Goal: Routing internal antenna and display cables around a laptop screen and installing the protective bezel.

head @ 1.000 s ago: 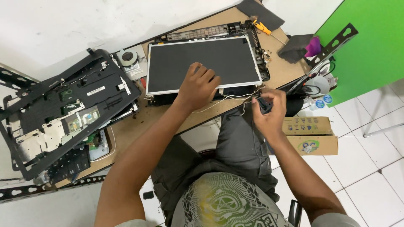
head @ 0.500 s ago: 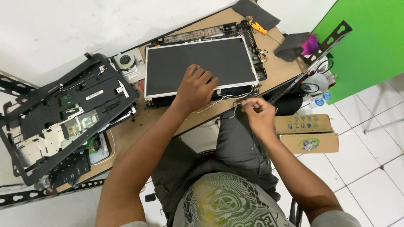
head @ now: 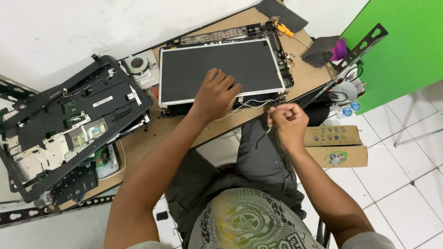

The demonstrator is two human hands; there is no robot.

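Screen panel's near edge under left hand

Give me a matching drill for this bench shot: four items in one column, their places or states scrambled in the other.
Items:
1. left hand
2. right hand
3. screwdriver
4. cardboard box

Places or states:
A. on the floor tiles beside the desk
B. closed in a fist around a thin wire
C. resting on the dark screen panel
D. lying at the desk's far corner, yellow handle

Pairs: 1-C, 2-B, 3-D, 4-A
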